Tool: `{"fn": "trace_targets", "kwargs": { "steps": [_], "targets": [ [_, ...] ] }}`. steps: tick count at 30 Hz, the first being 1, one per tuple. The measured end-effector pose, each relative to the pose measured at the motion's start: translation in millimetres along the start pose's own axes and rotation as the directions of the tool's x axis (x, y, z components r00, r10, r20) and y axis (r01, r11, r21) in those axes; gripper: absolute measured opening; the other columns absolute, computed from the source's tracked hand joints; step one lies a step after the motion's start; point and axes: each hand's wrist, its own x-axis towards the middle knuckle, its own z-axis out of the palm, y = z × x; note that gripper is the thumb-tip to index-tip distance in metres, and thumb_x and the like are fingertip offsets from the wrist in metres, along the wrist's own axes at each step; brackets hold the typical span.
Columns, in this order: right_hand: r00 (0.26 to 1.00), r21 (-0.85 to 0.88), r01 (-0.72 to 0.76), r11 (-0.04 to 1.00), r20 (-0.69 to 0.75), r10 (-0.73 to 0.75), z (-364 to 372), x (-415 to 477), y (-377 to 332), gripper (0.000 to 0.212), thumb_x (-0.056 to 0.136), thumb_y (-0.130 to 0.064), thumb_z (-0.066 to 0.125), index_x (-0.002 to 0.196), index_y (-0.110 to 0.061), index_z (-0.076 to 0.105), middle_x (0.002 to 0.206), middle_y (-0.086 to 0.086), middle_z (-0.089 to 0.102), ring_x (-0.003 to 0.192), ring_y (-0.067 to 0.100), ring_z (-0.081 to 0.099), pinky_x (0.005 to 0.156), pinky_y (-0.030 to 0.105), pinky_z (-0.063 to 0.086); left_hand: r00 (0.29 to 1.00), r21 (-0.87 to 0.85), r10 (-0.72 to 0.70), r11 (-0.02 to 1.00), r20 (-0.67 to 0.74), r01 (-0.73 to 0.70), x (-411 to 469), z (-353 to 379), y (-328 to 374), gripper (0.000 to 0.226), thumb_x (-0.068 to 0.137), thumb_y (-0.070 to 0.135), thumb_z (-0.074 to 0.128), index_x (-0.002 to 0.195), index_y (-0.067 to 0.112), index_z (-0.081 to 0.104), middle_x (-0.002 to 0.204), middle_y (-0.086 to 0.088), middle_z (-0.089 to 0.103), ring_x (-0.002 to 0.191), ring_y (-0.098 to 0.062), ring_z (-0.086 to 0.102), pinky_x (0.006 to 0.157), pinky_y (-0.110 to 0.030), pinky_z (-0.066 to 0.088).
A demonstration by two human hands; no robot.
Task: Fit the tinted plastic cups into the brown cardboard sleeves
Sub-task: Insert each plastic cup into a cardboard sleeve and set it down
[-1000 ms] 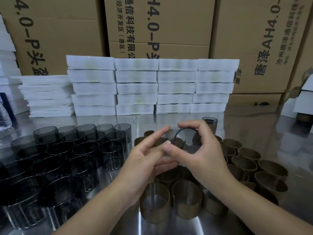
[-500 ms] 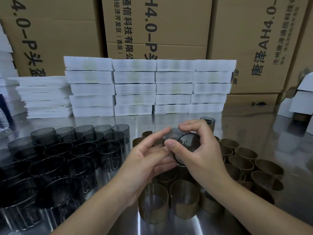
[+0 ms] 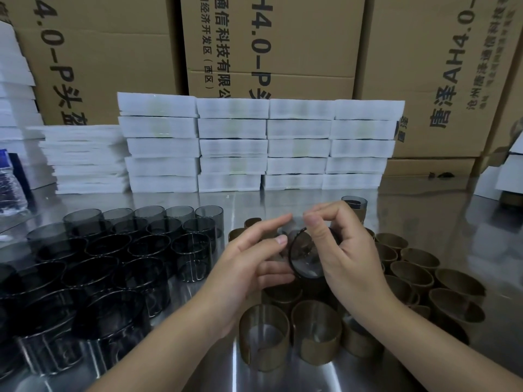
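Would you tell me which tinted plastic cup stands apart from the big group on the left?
The lone tinted plastic cup behind the right hand, at the far edge of the brown cardboard sleeves.

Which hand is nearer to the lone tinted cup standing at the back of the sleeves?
The right hand. Its knuckles sit just in front of that cup, nearly overlapping it in view. The left hand is farther off, down and to the cup's left.
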Motion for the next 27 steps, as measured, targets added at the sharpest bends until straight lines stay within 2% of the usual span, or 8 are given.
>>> {"fn": "trace_targets", "kwargs": {
  "steps": [5, 8, 11, 13, 16, 20, 24, 27],
  "targets": [
    [0.999, 0.013, 0.013, 1.0, 0.045, -0.014, 0.4, 2.6, 2.5, 0.019, 0.092, -0.038, 0.045, 0.091, -0.031, 0.062, 0.093, -0.01, 0.065, 0.092, 0.004, 0.062, 0.08, 0.02, 0.048, 0.999, 0.044, 0.011, 0.999, -0.03, -0.01, 0.4, -3.3, 1.9, 0.036, 0.075, 0.034, 0.063, 0.11, 0.038, 0.071, 0.108, -0.011, 0.073, 0.084, -0.029, 0.073, 0.071, -0.03, 0.057],
    [0.996, 0.009, 0.038, 0.999, 0.075, -0.039, 0.0, 3.7, 2.8, 0.02, 0.095, -0.033, 0.042, 0.096, -0.037, 0.062, 0.097, -0.009, 0.066, 0.099, 0.003, 0.061, 0.084, 0.015, 0.046, 0.998, 0.046, 0.019, 0.999, -0.058, -0.016, 1.3, -3.2, 0.5, 0.035, 0.075, 0.036, 0.061, 0.109, 0.039, 0.071, 0.108, -0.01, 0.074, 0.084, -0.028, 0.073, 0.069, -0.029, 0.057],
    [0.995, 0.025, 0.039, 0.999, 0.094, -0.041, -0.5, 4.0, 4.0, 0.022, 0.096, -0.033, 0.04, 0.1, -0.037, 0.061, 0.093, -0.01, 0.067, 0.093, 0.004, 0.063, 0.078, 0.014, 0.047, 0.996, 0.025, 0.013, 1.0, -0.087, -0.011, 1.7, -4.6, -0.8, 0.038, 0.074, 0.036, 0.06, 0.11, 0.037, 0.071, 0.107, -0.01, 0.074, 0.084, -0.03, 0.072, 0.07, -0.031, 0.058],
    [0.994, 0.045, 0.035, 0.998, 0.106, -0.04, -0.2, 2.9, 4.8, 0.022, 0.096, -0.034, 0.04, 0.102, -0.037, 0.061, 0.09, 0.002, 0.065, 0.081, 0.018, 0.062, 0.07, 0.025, 0.049, 0.995, 0.019, 0.003, 1.0, -0.096, -0.001, 1.9, -5.9, -0.8, 0.04, 0.074, 0.036, 0.061, 0.113, 0.035, 0.069, 0.105, -0.011, 0.074, 0.086, -0.032, 0.072, 0.072, -0.032, 0.059],
    [0.992, 0.055, 0.03, 0.998, 0.12, -0.037, -0.1, 2.5, 4.8, 0.021, 0.096, -0.034, 0.041, 0.102, -0.039, 0.06, 0.087, 0.014, 0.063, 0.079, 0.03, 0.06, 0.072, 0.038, 0.048, 0.995, 0.006, -0.009, 1.0, -0.098, 0.01, 2.7, -6.5, -0.2, 0.044, 0.072, 0.035, 0.069, 0.115, 0.034, 0.068, 0.104, -0.012, 0.075, 0.085, -0.033, 0.071, 0.076, -0.035, 0.06],
    [0.986, 0.057, 0.007, 0.998, 0.163, -0.016, -0.7, 4.1, 4.3, 0.021, 0.096, -0.033, 0.041, 0.106, -0.036, 0.059, 0.098, -0.005, 0.065, 0.085, 0.02, 0.063, 0.077, 0.033, 0.052, 0.994, -0.028, -0.022, 0.999, -0.109, 0.019, 4.1, -7.6, 0.3, 0.055, 0.064, 0.038, 0.071, 0.118, 0.031, 0.066, 0.101, -0.016, 0.074, 0.076, -0.029, 0.071, 0.068, -0.032, 0.059],
    [0.975, 0.085, -0.035, 0.996, 0.22, 0.015, -1.6, 4.8, 3.5, 0.02, 0.099, -0.027, 0.042, 0.109, -0.03, 0.059, 0.099, -0.007, 0.065, 0.085, 0.021, 0.062, 0.071, 0.031, 0.052, 0.991, -0.049, -0.02, 0.999, -0.135, 0.014, 5.4, -7.7, -1.9, 0.064, 0.059, 0.046, 0.062, 0.12, 0.028, 0.065, 0.097, -0.018, 0.074, 0.071, -0.026, 0.07, 0.065, -0.031, 0.057],
    [0.965, 0.081, -0.057, 0.995, 0.261, 0.034, -2.4, 6.0, 4.3, 0.023, 0.097, -0.026, 0.04, 0.112, -0.031, 0.058, 0.102, -0.011, 0.065, 0.089, 0.017, 0.063, 0.075, 0.031, 0.052, 0.988, -0.064, -0.024, 0.998, -0.153, 0.014, 6.0, -8.7, -4.3, 0.069, 0.053, 0.049, 0.064, 0.12, 0.029, 0.066, 0.098, -0.018, 0.074, 0.074, -0.027, 0.071, 0.067, -0.032, 0.057]
  ]
}}
